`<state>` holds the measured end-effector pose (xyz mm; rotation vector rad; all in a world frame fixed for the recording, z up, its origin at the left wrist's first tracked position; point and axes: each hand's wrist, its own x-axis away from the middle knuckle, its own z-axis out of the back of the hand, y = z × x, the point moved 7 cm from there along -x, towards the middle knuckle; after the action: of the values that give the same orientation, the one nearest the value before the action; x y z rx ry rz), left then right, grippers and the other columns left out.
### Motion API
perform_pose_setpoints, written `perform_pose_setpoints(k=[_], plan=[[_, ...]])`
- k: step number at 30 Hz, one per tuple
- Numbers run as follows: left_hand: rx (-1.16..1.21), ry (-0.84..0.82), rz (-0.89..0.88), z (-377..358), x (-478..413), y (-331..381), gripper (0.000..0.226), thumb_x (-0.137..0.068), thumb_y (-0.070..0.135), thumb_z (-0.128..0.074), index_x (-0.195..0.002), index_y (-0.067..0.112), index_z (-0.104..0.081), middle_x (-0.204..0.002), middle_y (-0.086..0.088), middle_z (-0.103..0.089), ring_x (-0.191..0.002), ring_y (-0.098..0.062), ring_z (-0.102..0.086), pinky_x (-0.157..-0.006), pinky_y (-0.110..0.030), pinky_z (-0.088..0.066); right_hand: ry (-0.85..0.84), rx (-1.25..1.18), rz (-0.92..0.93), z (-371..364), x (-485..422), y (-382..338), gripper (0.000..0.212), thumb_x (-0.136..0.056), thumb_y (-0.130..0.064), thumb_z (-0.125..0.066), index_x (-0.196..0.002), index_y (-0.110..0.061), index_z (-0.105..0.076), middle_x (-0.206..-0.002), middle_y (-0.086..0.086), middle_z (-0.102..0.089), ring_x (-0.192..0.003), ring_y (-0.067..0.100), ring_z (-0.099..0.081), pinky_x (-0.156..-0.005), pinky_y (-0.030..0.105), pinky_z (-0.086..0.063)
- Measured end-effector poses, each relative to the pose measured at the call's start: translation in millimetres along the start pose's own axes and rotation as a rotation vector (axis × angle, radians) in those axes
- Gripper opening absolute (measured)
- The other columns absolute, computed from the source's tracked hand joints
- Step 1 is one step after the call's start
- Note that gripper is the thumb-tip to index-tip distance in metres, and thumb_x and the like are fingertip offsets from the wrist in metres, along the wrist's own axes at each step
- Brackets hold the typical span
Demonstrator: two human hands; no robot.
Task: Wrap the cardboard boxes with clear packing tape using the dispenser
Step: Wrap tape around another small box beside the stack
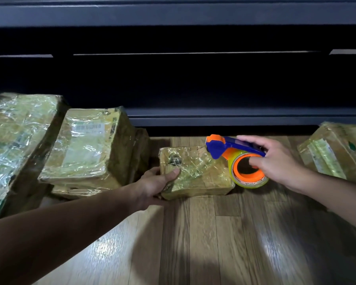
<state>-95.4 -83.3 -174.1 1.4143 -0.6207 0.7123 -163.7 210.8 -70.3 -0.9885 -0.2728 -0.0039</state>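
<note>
A small cardboard box [201, 171], covered in wrinkled clear tape, lies on the wooden floor in the middle of the view. My left hand [156, 182] grips its left edge, thumb on the top face. My right hand [275, 161] holds a blue and orange tape dispenser [232, 153] with its roll of clear tape [249, 171] at the box's right side. The dispenser's blue head sits over the box's far right corner.
Two larger tape-wrapped boxes, one [86, 147] beside the other [14, 145], stand at the left, with a flatter one [74, 191] beneath. Another wrapped box [335, 149] lies at the right. Dark furniture [214, 79] runs along the back. Wooden floor [214, 243] spreads in front.
</note>
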Motion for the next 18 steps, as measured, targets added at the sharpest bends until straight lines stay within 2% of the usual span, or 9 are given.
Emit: perform_pose_setpoints(k=[2,4,8,11,13,15,18], plan=[[-0.018,0.018,-0.04,1.7,0.3,2.3,0.034,-0.085,0.047,-0.08,-0.103,0.032,-0.056,-0.11,0.0,-0.068,-0.1,-0.024,-0.07,-0.087,-0.052,-0.063,-0.014,0.004,0.003,-2.6,-0.7,-1.1,0.065,-0.087,0.007,-0.066,-0.136,-0.034,-0.061,-0.112,-0.02,-0.062,-0.096,0.005,-0.065,-0.06,0.012,-0.051],[0.01,0.042,-0.081,-0.5,0.3,3.2,0.032,-0.086,0.045,-0.081,-0.098,0.032,-0.055,-0.108,0.0,-0.067,-0.101,-0.023,-0.069,-0.084,-0.051,-0.064,-0.023,0.004,0.012,-4.1,-0.5,-2.6,0.065,-0.087,0.006,-0.067,-0.137,-0.035,-0.061,-0.119,-0.014,-0.064,-0.099,0.007,-0.066,-0.06,0.013,-0.052],[0.023,0.111,-0.119,-1.6,0.8,4.4,0.03,-0.082,0.039,-0.085,-0.098,0.022,-0.066,-0.096,-0.004,-0.073,-0.092,-0.022,-0.073,-0.066,-0.04,-0.065,-0.016,-0.012,0.021,-5.0,3.0,-4.9,0.065,-0.086,0.009,-0.065,-0.135,-0.034,-0.063,-0.116,-0.016,-0.064,-0.093,0.001,-0.066,-0.06,0.011,-0.051],[-0.042,0.158,-0.098,4.1,-1.8,5.3,0.039,-0.073,0.043,-0.091,-0.093,0.017,-0.072,-0.093,-0.009,-0.077,-0.089,-0.029,-0.076,-0.064,-0.044,-0.066,-0.021,-0.024,0.018,-6.1,6.0,-4.0,0.065,-0.085,0.013,-0.062,-0.132,-0.033,-0.064,-0.111,-0.018,-0.066,-0.082,-0.008,-0.066,-0.059,0.009,-0.049],[-0.095,0.204,-0.113,6.9,-3.9,5.1,0.038,-0.071,0.047,-0.093,-0.09,0.02,-0.074,-0.089,-0.006,-0.078,-0.083,-0.028,-0.077,-0.064,-0.048,-0.066,-0.019,-0.029,0.02,-6.5,7.4,-3.9,0.066,-0.085,0.015,-0.061,-0.13,-0.032,-0.065,-0.111,-0.018,-0.066,-0.081,-0.011,-0.065,-0.06,0.008,-0.049],[-0.14,0.245,-0.163,6.8,-3.3,6.8,0.037,-0.072,0.05,-0.092,-0.093,0.023,-0.076,-0.086,0.002,-0.079,-0.079,-0.021,-0.077,-0.061,-0.045,-0.065,-0.011,-0.036,0.022,-6.7,7.7,-4.2,0.066,-0.084,0.015,-0.061,-0.13,-0.031,-0.065,-0.109,-0.02,-0.066,-0.08,-0.012,-0.065,-0.061,0.008,-0.049],[-0.162,0.211,-0.191,2.2,-1.9,8.4,0.043,-0.078,0.05,-0.089,-0.111,0.027,-0.073,-0.093,0.009,-0.078,-0.077,-0.011,-0.074,-0.052,-0.027,-0.055,-0.018,-0.029,0.032,-9.4,7.0,-6.7,0.066,-0.084,0.014,-0.061,-0.132,-0.031,-0.065,-0.11,-0.022,-0.065,-0.083,-0.011,-0.065,-0.061,0.009,-0.049]])
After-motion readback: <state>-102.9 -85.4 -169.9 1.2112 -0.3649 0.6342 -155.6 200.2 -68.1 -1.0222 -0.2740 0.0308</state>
